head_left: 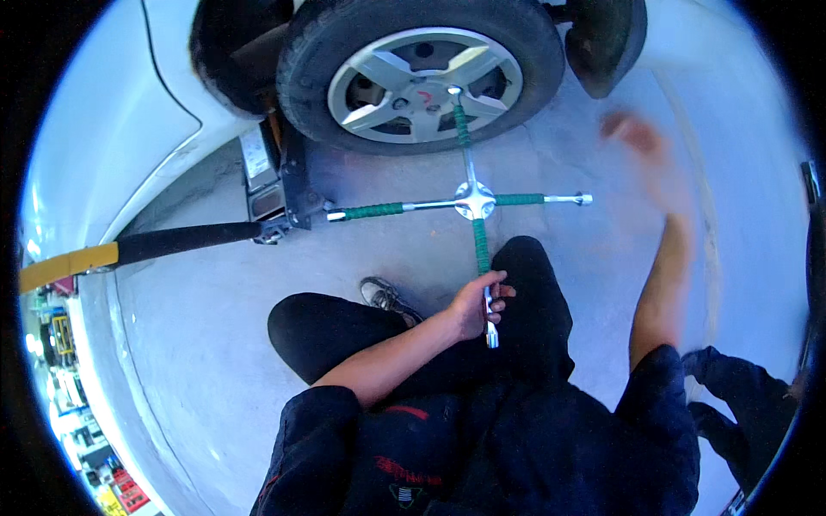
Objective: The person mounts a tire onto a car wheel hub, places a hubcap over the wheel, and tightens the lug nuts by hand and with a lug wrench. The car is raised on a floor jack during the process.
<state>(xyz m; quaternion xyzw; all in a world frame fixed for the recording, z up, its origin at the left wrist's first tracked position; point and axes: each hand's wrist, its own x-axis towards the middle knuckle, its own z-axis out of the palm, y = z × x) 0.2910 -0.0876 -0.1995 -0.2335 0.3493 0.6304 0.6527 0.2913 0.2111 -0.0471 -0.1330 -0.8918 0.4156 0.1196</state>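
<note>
A four-way lug wrench (475, 201) with green-wrapped arms stands out from the wheel. Its far end meets the silver alloy rim (379, 69) beside the hub, where a lug nut would sit; the socket hides what is under it. Around the rim is a black tyre (310, 95). My left hand (473, 307) is closed round the wrench's near arm, just above its bare socket end, between my knees. Off to the right, my right hand (641, 150) is raised away from the wrench. Motion smears its fingers, so I cannot see whether they hold anything.
A floor jack (280, 185) stands left of the tyre, under the pale car body (95, 129). Its black and yellow handle (185, 241) reaches left. Another person's dark-clothed legs (744, 400) are at the lower right. Shelves with assorted items (77, 396) line the far left.
</note>
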